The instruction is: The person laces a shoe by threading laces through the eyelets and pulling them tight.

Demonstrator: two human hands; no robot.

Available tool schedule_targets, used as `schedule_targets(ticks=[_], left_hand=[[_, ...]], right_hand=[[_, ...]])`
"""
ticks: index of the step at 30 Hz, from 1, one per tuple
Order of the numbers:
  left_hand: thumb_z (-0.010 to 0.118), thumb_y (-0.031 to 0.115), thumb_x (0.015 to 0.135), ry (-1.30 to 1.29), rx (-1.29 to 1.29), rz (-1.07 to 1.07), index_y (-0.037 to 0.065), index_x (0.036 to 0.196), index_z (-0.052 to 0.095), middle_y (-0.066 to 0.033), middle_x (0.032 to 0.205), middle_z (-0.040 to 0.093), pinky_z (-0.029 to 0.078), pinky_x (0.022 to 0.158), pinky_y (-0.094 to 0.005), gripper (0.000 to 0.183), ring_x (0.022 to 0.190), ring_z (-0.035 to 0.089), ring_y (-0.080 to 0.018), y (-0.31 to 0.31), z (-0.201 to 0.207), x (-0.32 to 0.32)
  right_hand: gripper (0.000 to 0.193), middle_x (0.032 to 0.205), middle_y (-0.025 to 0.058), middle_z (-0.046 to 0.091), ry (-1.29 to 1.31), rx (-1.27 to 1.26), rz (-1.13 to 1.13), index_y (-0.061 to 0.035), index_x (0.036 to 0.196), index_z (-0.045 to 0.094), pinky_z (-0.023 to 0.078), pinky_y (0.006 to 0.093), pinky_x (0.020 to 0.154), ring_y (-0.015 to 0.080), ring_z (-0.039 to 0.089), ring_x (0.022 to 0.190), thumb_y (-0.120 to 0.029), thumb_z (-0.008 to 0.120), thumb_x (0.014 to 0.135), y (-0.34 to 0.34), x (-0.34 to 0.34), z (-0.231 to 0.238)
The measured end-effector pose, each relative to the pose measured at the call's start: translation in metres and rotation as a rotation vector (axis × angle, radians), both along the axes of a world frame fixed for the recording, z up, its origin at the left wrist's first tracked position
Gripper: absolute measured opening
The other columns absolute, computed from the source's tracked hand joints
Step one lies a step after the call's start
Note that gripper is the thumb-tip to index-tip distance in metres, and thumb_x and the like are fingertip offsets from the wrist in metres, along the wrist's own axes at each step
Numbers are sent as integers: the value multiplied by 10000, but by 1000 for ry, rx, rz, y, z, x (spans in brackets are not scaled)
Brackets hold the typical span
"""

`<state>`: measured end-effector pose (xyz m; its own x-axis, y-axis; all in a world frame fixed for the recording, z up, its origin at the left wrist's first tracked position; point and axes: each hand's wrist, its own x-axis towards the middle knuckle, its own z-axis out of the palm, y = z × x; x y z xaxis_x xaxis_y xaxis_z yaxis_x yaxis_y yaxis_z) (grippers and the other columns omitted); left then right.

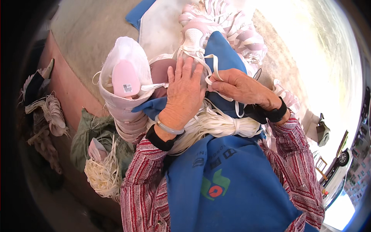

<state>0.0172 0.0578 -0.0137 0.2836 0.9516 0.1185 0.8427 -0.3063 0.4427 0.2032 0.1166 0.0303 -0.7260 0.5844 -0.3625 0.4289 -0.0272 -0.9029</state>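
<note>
My left hand (183,92) lies flat with its fingers stretched out over a pink and white sneaker (193,36), covering part of it. A white shoelace (215,63) runs from the sneaker to my right hand (241,88). The fingers of that hand are pinched on the lace, just right of the left fingertips. Beside my left wrist stands a stack of nested white shoe parts (125,104) with a pink insole (126,79) inside the top one. Below both hands, a thick tied bundle of white laces (228,124) rests across my lap above a blue apron (232,174).
Several more pink and white sneakers (247,38) are piled at the far side. Blue cloth (222,48) lies between them and my right hand. At the left are a green sack (92,131) and a clump of cream laces (103,176). A white car (336,174) stands far right.
</note>
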Motion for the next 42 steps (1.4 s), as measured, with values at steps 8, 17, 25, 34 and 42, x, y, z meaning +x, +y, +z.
schedule_targets(ticks=[8, 17, 25, 34, 42], left_hand=[[568, 241, 877, 211, 42, -11, -24, 1385, 385, -261, 1438, 304, 229, 1082, -589, 602, 1379, 225, -460, 16, -42, 8], [524, 165, 913, -452, -202, 462, -26, 1096, 623, -160, 926, 675, 576, 646, -331, 282, 756, 690, -246, 65, -21, -41], [560, 179, 875, -451, -462, 482, -17, 973, 671, -193, 863, 684, 552, 673, -387, 246, 758, 684, -322, 93, -19, -33], [526, 183, 893, -456, -513, 473, -21, 976, 663, -149, 853, 688, 547, 567, -315, 259, 724, 693, -217, 102, -50, -51], [467, 125, 890, -759, -835, 405, -49, 963, 596, -123, 872, 636, 487, 737, -355, 228, 745, 575, -230, 108, -42, -49]], right_hand=[[215, 739, 234, 598, -24, 248, -3, 31, 959, 615, 465, 420, 628, 371, 570, 643, -94, 482, 846, 20, -15, -32], [196, 626, -26, 507, 77, -415, -50, -18, 937, 676, 362, 219, 564, 52, 460, 589, -105, 509, 883, -4, 8, 23], [198, 627, -31, 488, 207, -454, 47, -15, 946, 677, 347, 219, 544, 52, 447, 580, -63, 489, 908, -9, -6, 19], [187, 619, -17, 495, 312, -512, 81, 21, 907, 661, 353, 224, 542, 59, 448, 565, -37, 484, 899, -7, -2, 14], [154, 627, -4, 530, 334, -616, 28, 12, 838, 673, 348, 209, 528, 53, 454, 555, -43, 530, 857, 8, 44, 22]])
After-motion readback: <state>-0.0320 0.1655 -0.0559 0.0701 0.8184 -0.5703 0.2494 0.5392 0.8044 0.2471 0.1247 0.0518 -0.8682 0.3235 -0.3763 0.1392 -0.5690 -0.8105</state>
